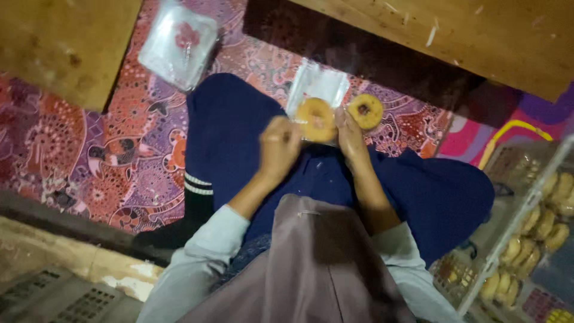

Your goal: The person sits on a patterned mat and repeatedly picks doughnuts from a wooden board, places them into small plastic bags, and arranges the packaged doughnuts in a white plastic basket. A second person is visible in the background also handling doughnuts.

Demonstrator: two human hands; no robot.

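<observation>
I sit cross-legged in navy trousers on a patterned mat. My left hand (pixel 280 146) pinches the lower edge of a small clear plastic bag (pixel 318 84) held above my lap. My right hand (pixel 350 134) grips a round golden doughnut (pixel 315 118) at the mouth of that bag, between both hands. A second doughnut (pixel 366 110) with a dark centre sits right beside my right fingers; I cannot tell whether the hand touches it or it rests on the mat.
A stack of clear plastic bags (pixel 178 45) lies on the mat (pixel 89 149) at upper left. Wooden furniture (pixel 478 36) spans the top. A clear box (pixel 538 227) with several doughnuts stands at the right.
</observation>
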